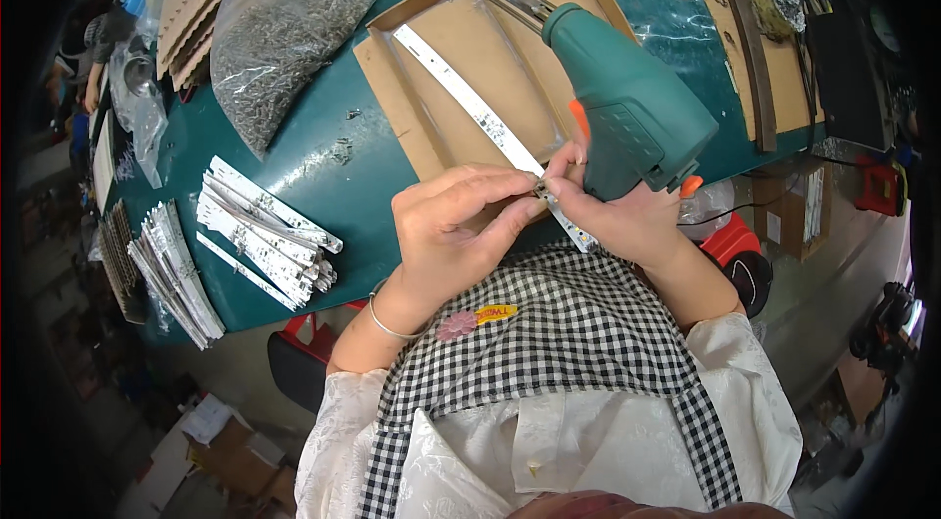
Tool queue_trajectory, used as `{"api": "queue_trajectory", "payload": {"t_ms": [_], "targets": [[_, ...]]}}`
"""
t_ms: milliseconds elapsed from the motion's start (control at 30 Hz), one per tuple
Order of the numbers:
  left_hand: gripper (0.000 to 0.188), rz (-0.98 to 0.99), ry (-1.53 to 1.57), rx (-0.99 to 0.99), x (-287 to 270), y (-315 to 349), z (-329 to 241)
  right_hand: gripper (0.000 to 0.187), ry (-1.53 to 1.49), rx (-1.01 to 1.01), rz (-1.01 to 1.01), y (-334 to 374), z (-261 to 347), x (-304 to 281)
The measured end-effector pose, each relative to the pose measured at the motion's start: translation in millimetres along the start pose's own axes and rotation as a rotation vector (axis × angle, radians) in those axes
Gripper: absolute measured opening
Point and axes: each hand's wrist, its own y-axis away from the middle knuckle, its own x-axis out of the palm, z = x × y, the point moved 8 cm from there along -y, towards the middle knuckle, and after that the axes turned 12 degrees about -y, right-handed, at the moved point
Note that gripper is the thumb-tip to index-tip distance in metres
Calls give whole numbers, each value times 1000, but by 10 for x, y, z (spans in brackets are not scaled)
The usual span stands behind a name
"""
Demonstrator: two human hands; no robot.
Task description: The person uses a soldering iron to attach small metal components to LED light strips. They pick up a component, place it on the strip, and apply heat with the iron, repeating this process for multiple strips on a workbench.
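A long white LED circuit board strip (470, 105) slants from a shallow cardboard tray toward my apron. My left hand (459, 215) is closed, with thumb and forefinger pinching at the strip's near part; a tiny dark piece shows between the fingertips. From the other side my right hand (613, 215) pinches the strip with thumb and fingers. Over that hand lies a green pistol-shaped power tool (637, 98) with orange parts and a long metal nose pointing up and left. It hides part of the right hand; whether the palm grips it I cannot tell.
The cardboard tray (417, 132) rests on a green table (333, 93). To the left are piled white strips (260, 225), a second bundle (176, 269) and a clear bag (284, 39) of small metal pieces. A dark bar (753, 68) lies on a board at right.
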Motion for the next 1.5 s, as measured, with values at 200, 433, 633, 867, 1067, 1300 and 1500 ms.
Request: {"api": "queue_trajectory", "payload": {"t_ms": [200, 433, 633, 867, 1067, 1300, 1500], "targets": [[17, -15, -51, 15, -20, -26, -1, 59, -38, 13, 15, -1, -23, 8], [17, -162, -401, 89, -258, -137, 181, 68, -64, 33, -69, -73, -49, -242], [17, -174, -593, 69, -269, -165, 382, 63, -103, 87, -44, -35, -152, -231], [17, -141, -616, 38, -237, -184, 460, 12, -60, 186, -68, 13, -293, -222], [16, -145, -594, 10, -222, -167, 522, 38, -24, 197, 62, 18, -320, -166], [18, -145, -608, 27, -204, -178, 532, 38, -28, 209, 58, 14, -341, -167], [18, -158, -608, 40, -202, -172, 532, 30, -36, 228, 7, 23, -343, -141]]}}
